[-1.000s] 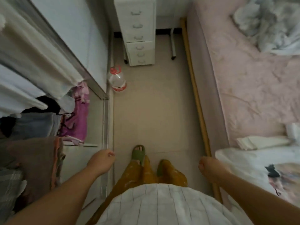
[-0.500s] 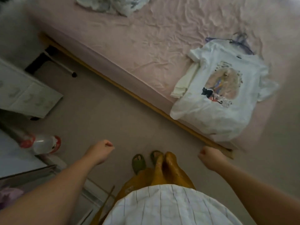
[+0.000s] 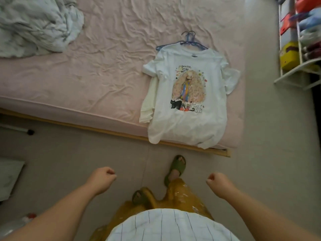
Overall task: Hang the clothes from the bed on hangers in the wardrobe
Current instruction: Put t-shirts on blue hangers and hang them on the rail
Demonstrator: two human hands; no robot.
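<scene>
A white T-shirt [image 3: 188,126] with a colourful print lies flat on the pink bed [image 3: 104,75], its hem hanging over the near edge. A cream garment [image 3: 147,103] pokes out from under its left side. Blue hangers [image 3: 188,39] lie on the sheet at the shirt's collar. My left hand [image 3: 102,178] and right hand [image 3: 217,181] are both curled into fists over the floor, short of the bed, and hold nothing. The wardrobe is out of view.
A crumpled grey-white blanket [image 3: 34,25] covers the bed's far left corner. A white shelf rack [image 3: 295,49] with boxes stands at the right. A white drawer unit [image 3: 10,174] and a bottle [image 3: 26,221] sit at the left edge. My sandalled feet stand on the tiled floor.
The view has swung from the wardrobe and floor round to the bed, so the T-shirt and hangers now lie straight ahead. Both hands stay curled and hold nothing.
</scene>
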